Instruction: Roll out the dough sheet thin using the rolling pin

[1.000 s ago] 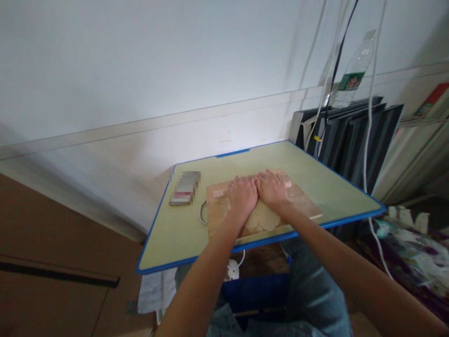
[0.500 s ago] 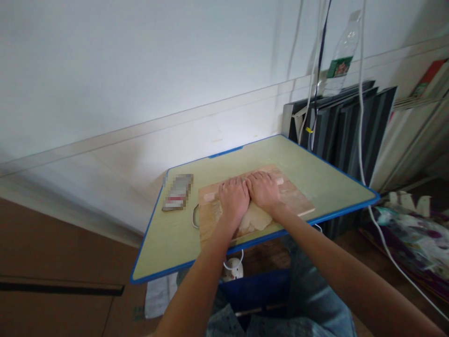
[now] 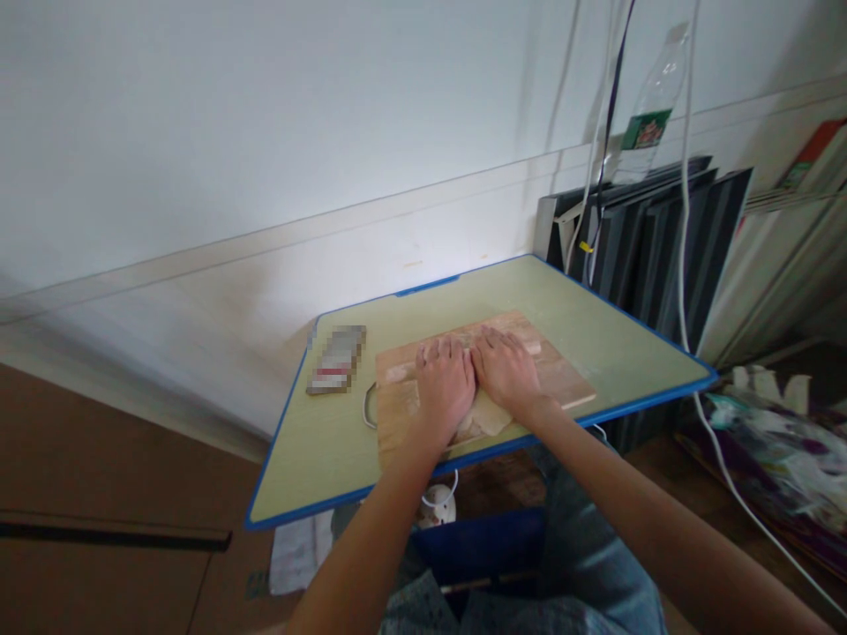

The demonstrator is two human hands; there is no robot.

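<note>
Side by side, my left hand (image 3: 446, 379) and my right hand (image 3: 506, 366) press down on a short wooden rolling pin (image 3: 533, 349), fingers bent over it. Most of the pin is hidden under my palms; a pale end shows beside my right hand. Beneath and in front of my hands lies a flattened sheet of pale dough (image 3: 493, 414), partly covered by them. Both rest on a wooden cutting board (image 3: 562, 375) with light flour marks and a metal handle (image 3: 369, 407) at its left edge.
The board lies on a pale green table (image 3: 311, 467) with blue edging. A blurred flat object (image 3: 337, 357) lies at the left. Behind the right side stand dark panels (image 3: 655, 229) with a plastic bottle (image 3: 648, 123) on top and hanging cables (image 3: 685, 194).
My hands have slid slightly toward me and to the right over the pin, with fingers reaching further forward. The pin's left end is now harder to make out. The view has shifted slightly.
</note>
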